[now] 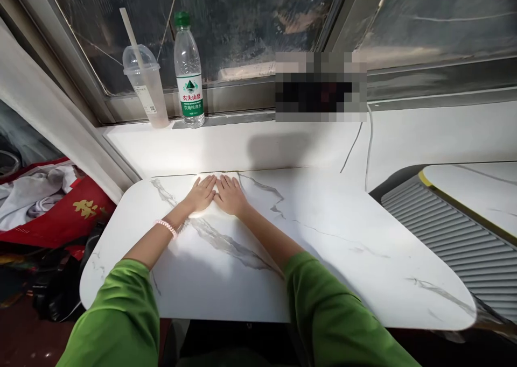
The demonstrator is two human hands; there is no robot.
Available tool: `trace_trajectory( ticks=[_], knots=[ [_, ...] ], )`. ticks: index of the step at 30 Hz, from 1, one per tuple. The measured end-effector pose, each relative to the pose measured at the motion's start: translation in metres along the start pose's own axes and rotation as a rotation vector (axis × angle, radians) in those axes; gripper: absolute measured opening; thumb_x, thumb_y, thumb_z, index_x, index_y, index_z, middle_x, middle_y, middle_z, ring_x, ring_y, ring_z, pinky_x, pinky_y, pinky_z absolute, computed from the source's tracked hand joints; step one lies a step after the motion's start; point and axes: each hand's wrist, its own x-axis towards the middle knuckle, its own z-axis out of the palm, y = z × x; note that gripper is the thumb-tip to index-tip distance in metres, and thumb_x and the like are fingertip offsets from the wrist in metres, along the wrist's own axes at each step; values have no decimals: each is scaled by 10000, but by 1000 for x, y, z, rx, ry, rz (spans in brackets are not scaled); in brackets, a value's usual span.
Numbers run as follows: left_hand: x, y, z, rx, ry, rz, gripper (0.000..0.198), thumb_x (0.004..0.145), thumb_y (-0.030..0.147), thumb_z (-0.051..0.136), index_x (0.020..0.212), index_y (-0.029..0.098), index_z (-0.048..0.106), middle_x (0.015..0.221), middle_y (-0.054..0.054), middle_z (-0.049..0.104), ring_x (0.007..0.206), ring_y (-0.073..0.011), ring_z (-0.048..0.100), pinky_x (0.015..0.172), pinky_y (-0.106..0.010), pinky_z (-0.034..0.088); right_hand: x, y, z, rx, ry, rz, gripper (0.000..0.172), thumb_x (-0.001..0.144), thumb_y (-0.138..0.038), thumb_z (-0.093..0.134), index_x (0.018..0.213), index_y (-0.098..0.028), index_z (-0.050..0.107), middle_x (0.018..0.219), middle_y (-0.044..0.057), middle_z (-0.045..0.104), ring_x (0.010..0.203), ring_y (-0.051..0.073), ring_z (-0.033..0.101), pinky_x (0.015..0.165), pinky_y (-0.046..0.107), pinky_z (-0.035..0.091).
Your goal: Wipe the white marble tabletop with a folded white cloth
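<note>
Both of my hands lie flat, side by side, near the far edge of a white marble-patterned table point(250, 297). Under them is a white cloth point(210, 211), mostly covered by the palms and pale against the tabletop. My left hand point(201, 193) has its fingers stretched forward, with a pink beaded bracelet on the wrist. Close beside it, my right hand point(231, 196) presses down with its fingers extended. The fingertips of the two hands nearly meet. Neither hand is gripping anything.
On the window sill stand a plastic cup point(147, 95) with a straw and a water bottle point(189, 76) with a green cap. A blurred patch hides something beside them. White cables point(368, 152) hang to the right. A red bag point(76, 205) sits left; a grey ribbed unit point(448, 243) stands right.
</note>
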Motion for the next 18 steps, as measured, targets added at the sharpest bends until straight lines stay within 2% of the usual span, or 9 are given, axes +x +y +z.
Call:
trace_trajectory(
  ticks=[3,6,9,13,15,18],
  knots=[
    [-20,3,4,0,25,36,547,983,252,264,1499,71,281,1571,-157,287,1473,-231,227,1205,-488,143,-19,-11,-1,-7,15,2,566,935,-267,341,1431,-9,422,1499,240,396,1405,326,343,1146,525,208],
    [-64,13,0,-3,38,101,548,990,260,256,1505,71,273,1567,-165,293,1475,-237,216,1204,-498,149,-54,-41,-9,15,33,-3,569,944,-278,344,1427,10,426,1490,253,400,1407,351,339,1149,555,204],
    [-129,27,-10,-11,41,148,554,1012,276,235,1528,72,222,1569,-159,288,1478,-234,205,1211,-490,154,-98,-88,-21,69,20,-19,591,947,-299,359,1418,51,424,1483,280,392,1405,395,328,1153,598,192],
    [-225,39,-23,9,48,84,611,1024,277,277,1568,166,23,1592,-122,232,1476,-232,212,1208,-497,190,-139,-153,-36,235,-48,-127,614,947,-325,358,1422,60,415,1499,280,350,1419,431,278,1141,650,207],
    [-265,32,-26,23,62,20,644,1019,275,296,1566,200,-35,1597,-106,220,1467,-234,241,1201,-492,224,-144,-181,-40,330,-62,-217,632,950,-335,344,1428,75,392,1502,286,335,1428,438,242,1147,654,198],
    [-309,-1,-28,42,96,-41,635,1012,278,282,1567,253,-24,1596,-70,234,1448,-245,296,1185,-505,260,-130,-220,-39,415,-88,-324,684,940,-357,361,1444,104,333,1504,315,306,1434,452,199,1151,661,169]
  ],
)
